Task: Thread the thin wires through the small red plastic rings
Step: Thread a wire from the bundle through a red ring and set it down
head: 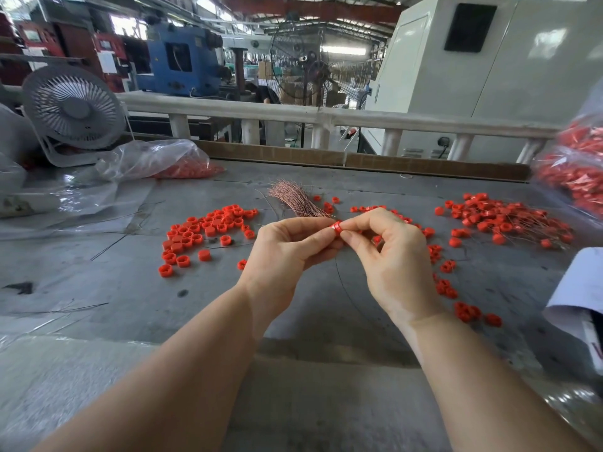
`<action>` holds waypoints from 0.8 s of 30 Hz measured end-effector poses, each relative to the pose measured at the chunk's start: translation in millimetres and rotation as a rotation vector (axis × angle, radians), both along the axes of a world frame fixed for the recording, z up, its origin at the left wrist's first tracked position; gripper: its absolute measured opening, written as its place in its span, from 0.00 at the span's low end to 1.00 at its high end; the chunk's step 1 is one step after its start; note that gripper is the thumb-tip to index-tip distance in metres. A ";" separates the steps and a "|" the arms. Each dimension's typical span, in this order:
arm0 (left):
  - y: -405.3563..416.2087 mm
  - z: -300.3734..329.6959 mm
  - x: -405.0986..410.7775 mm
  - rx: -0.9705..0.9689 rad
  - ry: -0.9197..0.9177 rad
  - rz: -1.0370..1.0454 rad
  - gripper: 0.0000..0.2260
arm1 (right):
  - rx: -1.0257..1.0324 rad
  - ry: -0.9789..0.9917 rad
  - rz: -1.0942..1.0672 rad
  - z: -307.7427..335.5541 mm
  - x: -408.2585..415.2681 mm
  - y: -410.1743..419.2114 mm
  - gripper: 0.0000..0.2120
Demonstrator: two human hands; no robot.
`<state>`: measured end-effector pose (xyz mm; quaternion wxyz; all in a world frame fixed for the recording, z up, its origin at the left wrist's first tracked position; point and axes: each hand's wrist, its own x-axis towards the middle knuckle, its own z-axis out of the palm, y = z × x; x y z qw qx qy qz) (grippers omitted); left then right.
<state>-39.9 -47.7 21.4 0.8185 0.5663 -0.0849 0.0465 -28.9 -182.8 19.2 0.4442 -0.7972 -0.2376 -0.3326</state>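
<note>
I noted the red ring (pixel 336 228) pinched at frame centre between left hand (pixel 287 244) and right hand (pixel 388 252), above the desk (pixel 98 275), wire bundle (pixel 295 197) lying just beyond, upward.

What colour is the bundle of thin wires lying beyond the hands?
Coppery pink, seen in the head view: the wire bundle fans out on the grey table.

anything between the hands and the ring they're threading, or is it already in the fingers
Nothing visible stands between them. Both the left hand and right hand already pinch the red ring at their fingertips, above the table. The wire itself is too thin to make out there.
</note>
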 end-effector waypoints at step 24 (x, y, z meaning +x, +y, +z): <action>-5.8 0.5 -1.5 0.124 -0.157 0.133 0.08 | -0.057 -0.126 -0.035 1.0 -0.3 0.7 0.03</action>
